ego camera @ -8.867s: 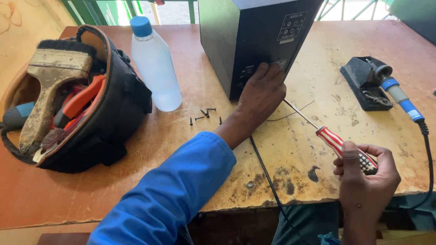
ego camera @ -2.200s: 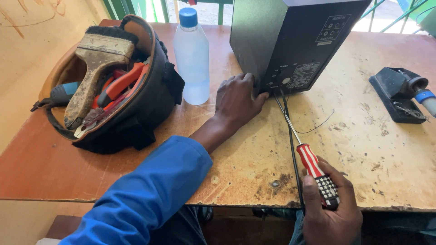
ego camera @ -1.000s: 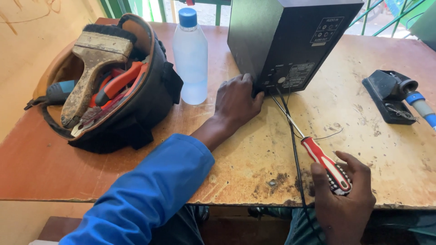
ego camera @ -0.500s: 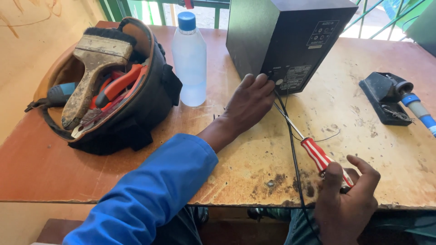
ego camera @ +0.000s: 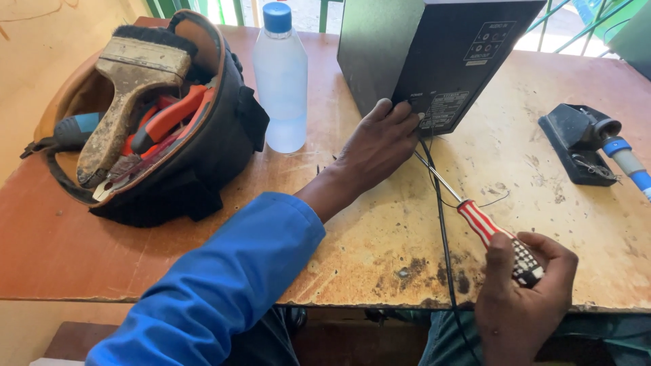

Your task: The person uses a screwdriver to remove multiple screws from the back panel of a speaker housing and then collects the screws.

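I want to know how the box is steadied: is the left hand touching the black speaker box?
Touching. The head view shows the left hand with its fingertips pressed against the lower back panel of the black speaker box; no gap shows.

- One black speaker box [ego camera: 434,54]
- One screwdriver [ego camera: 489,234]
- One plastic bottle [ego camera: 281,76]
- One tool bag [ego camera: 149,122]
- One soldering iron [ego camera: 627,161] with one stand [ego camera: 566,139]
- Two hands: left hand [ego camera: 376,146], right hand [ego camera: 525,291]

There is a single view, from a camera on the person's head, looking steeply down and forward over the worn wooden table [ego camera: 380,230] from its near edge. It sits close: the table fills nearly the whole frame, its far edge runs along the top, and the near edge crosses low, with the person's lap below.
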